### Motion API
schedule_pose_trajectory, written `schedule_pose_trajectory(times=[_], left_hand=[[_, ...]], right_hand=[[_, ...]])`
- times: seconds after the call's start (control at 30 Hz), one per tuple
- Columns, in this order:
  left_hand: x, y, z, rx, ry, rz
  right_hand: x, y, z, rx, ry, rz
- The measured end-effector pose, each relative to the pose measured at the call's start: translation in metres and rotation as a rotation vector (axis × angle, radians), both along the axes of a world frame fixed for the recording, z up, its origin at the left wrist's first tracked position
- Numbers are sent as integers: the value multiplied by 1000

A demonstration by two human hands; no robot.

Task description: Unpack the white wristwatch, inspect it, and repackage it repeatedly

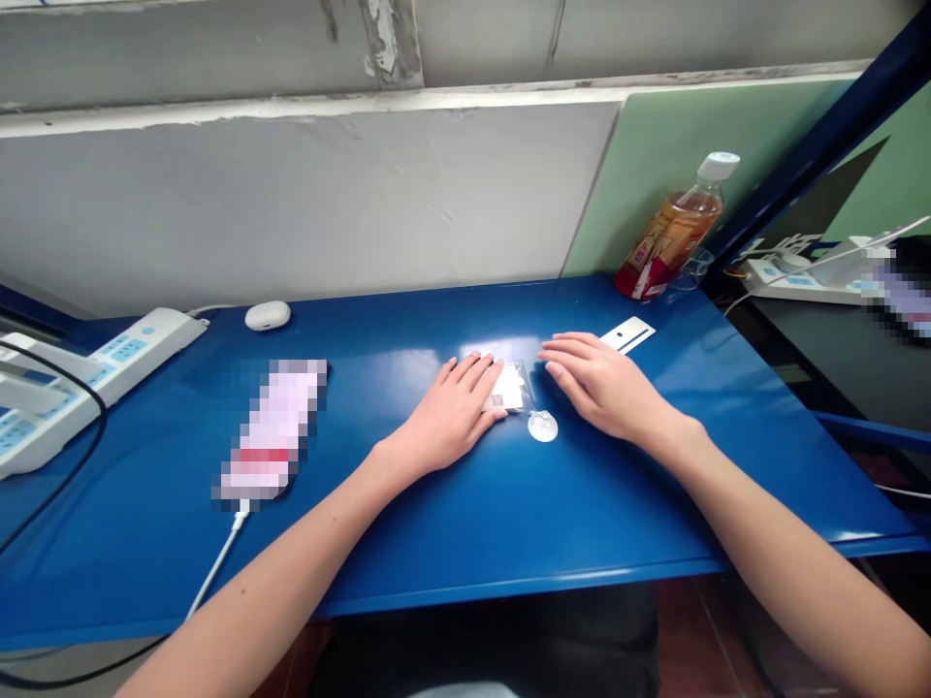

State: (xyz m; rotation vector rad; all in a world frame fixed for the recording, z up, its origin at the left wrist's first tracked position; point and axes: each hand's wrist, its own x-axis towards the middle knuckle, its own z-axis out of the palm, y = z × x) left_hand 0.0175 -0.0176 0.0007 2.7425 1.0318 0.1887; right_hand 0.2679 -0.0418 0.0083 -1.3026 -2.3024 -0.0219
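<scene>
My left hand (pixel 460 407) lies with its fingers stretched out over the left part of a small clear plastic packet (pixel 515 388), which holds a white card-like insert. The fingers cover that side of the packet. Just below the packet's right corner is a white round tag (pixel 542 427), which looks joined to it. To the right, my right hand (pixel 607 383) has its fingers extended and holds nothing, a short gap from the packet. Behind it, a white flat card (pixel 629 335) with a dark slot and a hole is partly hidden by the hand.
A blue table (pixel 436 543) carries a phone (pixel 268 427) on a white charging cable (pixel 218 562), a white earbud case (pixel 268 315) and a power strip (pixel 123 359) at the left. A drink bottle (pixel 673 237) stands at the back right, near a blue post (pixel 807 145).
</scene>
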Motion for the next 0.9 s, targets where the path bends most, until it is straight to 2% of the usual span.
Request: schedule_pose_trajectory(times=[0.13, 0.33, 0.47, 0.53, 0.7, 0.8, 0.9], left_hand=[[-2, 1, 1, -32, -46, -16], [-3, 3, 2, -65, -167, -116], [-3, 1, 5, -87, -110, -193], [-4, 0, 7, -89, -52, -182], [-17, 6, 11, -96, -28, -23], [-25, 11, 17, -97, -143, -28], [-27, 12, 23, -65, -346, -41]], right_hand=[[13, 8, -5, -4, 36, 31], [8, 7, -10, 34, 72, 164], [9, 7, -7, 53, 67, 187], [11, 8, -5, 76, 37, 212], [12, 5, 3, 112, 93, 222], [8, -1, 9, 70, 246, 193], [1, -6, 16, 46, 460, 157]])
